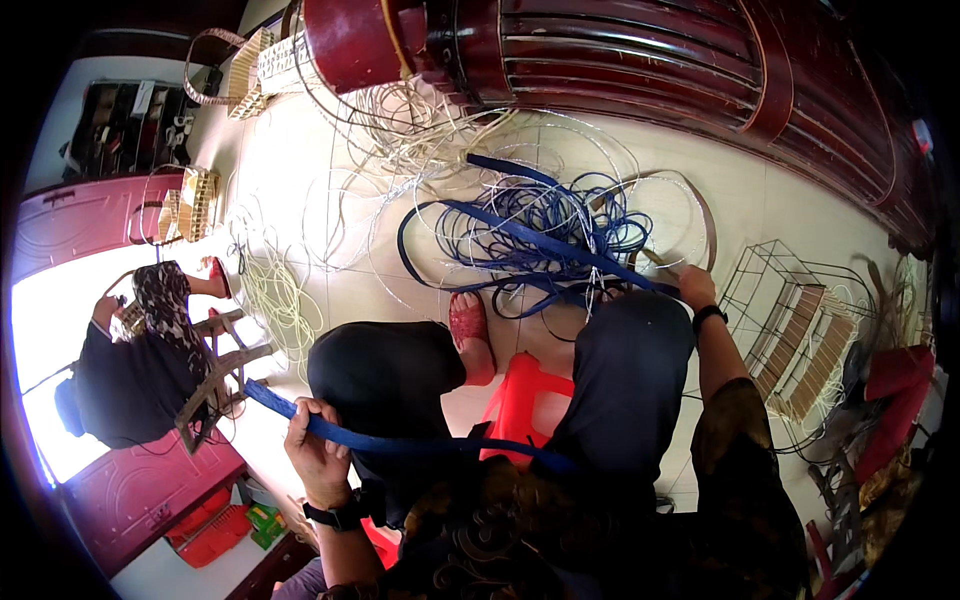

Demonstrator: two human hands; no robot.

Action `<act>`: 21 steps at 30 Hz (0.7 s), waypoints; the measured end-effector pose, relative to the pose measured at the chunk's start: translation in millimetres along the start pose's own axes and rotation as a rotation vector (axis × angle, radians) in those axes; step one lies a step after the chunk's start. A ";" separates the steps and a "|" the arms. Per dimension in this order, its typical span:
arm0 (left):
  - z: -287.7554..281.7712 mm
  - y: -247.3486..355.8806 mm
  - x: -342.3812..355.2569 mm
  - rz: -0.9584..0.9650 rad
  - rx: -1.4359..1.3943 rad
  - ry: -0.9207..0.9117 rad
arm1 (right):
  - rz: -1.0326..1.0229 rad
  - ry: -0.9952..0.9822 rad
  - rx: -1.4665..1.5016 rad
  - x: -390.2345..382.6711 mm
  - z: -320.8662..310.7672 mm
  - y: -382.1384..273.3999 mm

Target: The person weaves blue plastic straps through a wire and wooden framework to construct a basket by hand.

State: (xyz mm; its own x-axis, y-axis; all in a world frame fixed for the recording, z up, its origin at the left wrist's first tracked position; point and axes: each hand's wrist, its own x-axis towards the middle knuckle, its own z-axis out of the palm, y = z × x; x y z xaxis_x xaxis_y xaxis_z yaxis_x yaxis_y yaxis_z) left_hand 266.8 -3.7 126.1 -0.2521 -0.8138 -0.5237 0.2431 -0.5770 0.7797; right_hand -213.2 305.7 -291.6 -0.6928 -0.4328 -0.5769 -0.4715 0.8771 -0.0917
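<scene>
My left hand is closed round a flat blue strap beside my left knee. The strap's short end sticks up past my fingers, and its other part runs across my lap. At my right knee my right hand is closed at the end of another stretch of blue strap, which slants down from the heap on the floor. Its fingertips are partly hidden. The heap of blue cord lies in tangled loops in front of my feet, mixed with thin pale strands.
Pale cord lies coiled beyond the blue heap, by a dark red wooden bench. A wire frame basket stands at the right. Woven baskets and a seated person are at the left. Between my legs shows a red stool.
</scene>
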 end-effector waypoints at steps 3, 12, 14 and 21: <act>-0.4 1.4 -4.6 0.010 -0.026 -0.006 | -0.131 0.281 -0.089 0.0 -6.8 41.1; -35.5 -10.4 -30.1 0.060 -0.165 -0.072 | 0.034 0.807 1.412 -121.4 -215.5 38.4; -41.8 -10.8 -28.3 0.073 -0.192 -0.138 | -0.045 0.933 1.386 -150.2 -256.6 27.6; -46.3 -12.0 -25.4 0.093 -0.183 -0.105 | -0.356 1.249 1.186 -247.6 -356.5 -46.8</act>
State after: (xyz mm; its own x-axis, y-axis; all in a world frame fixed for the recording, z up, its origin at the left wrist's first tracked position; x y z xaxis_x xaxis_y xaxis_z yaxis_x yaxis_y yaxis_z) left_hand 313.6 20.7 114.2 -0.3140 -0.8581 -0.4063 0.4338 -0.5103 0.7426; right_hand -214.1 297.4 144.9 -0.8877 -0.0082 0.4603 -0.4572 0.1319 -0.8795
